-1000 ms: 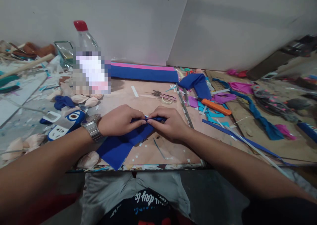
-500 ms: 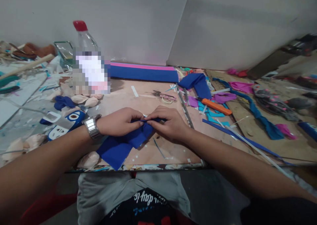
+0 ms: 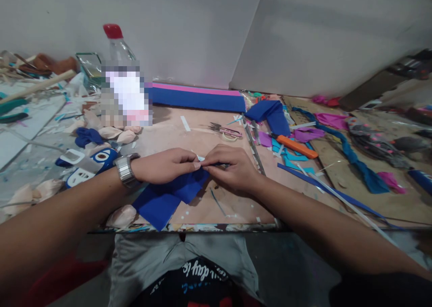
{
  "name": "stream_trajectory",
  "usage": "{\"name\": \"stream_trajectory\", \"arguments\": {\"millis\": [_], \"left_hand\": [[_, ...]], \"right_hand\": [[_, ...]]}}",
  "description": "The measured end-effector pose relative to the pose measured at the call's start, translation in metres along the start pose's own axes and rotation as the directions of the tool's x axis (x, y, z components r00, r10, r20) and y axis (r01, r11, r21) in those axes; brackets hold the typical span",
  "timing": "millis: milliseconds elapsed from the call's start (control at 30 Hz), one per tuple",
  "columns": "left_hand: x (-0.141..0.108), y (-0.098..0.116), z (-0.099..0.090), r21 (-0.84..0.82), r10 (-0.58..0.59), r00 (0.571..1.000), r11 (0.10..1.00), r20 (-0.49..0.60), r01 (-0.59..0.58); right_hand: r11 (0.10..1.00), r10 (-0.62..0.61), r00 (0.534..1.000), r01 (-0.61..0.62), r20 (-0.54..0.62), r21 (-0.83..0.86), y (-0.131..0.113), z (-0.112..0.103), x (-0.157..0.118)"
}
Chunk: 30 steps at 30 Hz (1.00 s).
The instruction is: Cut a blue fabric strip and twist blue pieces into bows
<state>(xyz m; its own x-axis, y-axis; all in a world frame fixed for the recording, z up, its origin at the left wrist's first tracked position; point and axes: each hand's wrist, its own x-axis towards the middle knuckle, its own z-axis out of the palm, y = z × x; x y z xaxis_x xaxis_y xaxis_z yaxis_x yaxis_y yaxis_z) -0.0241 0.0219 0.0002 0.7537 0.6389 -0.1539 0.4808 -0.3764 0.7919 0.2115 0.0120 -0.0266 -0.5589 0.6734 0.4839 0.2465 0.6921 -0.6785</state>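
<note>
A blue strip of fabric [image 3: 162,201] lies on the brown work board [image 3: 199,136] and runs from its near left edge up to my fingers. My left hand [image 3: 165,165], with a metal watch on the wrist, pinches the strip's upper end. My right hand [image 3: 232,167] meets it fingertip to fingertip and pinches the same folded end. The fold itself is mostly hidden under my fingers.
Small snips [image 3: 224,130] and a ring of tape lie just beyond my hands. A plastic bottle [image 3: 123,82] stands at back left, a blue and pink foam block [image 3: 199,97] along the wall. An orange cutter [image 3: 297,146], a metal ruler and coloured scraps lie to the right.
My fingers have worked a little further along the fold, and less of the blue strip shows between my hands. The view shifted slightly.
</note>
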Motion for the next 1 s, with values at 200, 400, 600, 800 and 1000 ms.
{"name": "stream_trajectory", "arguments": {"millis": [200, 400, 600, 800, 1000], "left_hand": [[0.001, -0.0018, 0.0013, -0.02, 0.004, 1.0, 1.0, -0.018, -0.004], [0.0019, -0.0039, 0.0011, -0.04, -0.001, 1.0, 0.999, -0.019, 0.0], [0.0015, -0.0009, 0.0016, -0.018, 0.017, 0.997, 1.0, -0.072, -0.018], [-0.0002, 0.0028, 0.004, 0.027, 0.043, 0.988, 0.999, -0.146, -0.04], [-0.0015, 0.0041, 0.0073, 0.051, 0.063, 0.975, 0.997, -0.211, -0.053]], "right_hand": [[0.999, 0.016, 1.0, -0.016, 0.008, -0.038, -0.0012, -0.0001, -0.0005], [0.995, -0.042, 0.999, 0.04, -0.016, -0.089, -0.0013, 0.0003, -0.0009], [0.987, -0.104, 0.994, 0.1, -0.026, -0.124, 0.0012, 0.0018, -0.0015], [0.986, -0.079, 0.997, 0.074, -0.026, -0.146, -0.0006, 0.0012, -0.001], [0.981, -0.051, 0.998, 0.043, -0.039, -0.192, -0.0024, 0.0011, -0.0013]]}}
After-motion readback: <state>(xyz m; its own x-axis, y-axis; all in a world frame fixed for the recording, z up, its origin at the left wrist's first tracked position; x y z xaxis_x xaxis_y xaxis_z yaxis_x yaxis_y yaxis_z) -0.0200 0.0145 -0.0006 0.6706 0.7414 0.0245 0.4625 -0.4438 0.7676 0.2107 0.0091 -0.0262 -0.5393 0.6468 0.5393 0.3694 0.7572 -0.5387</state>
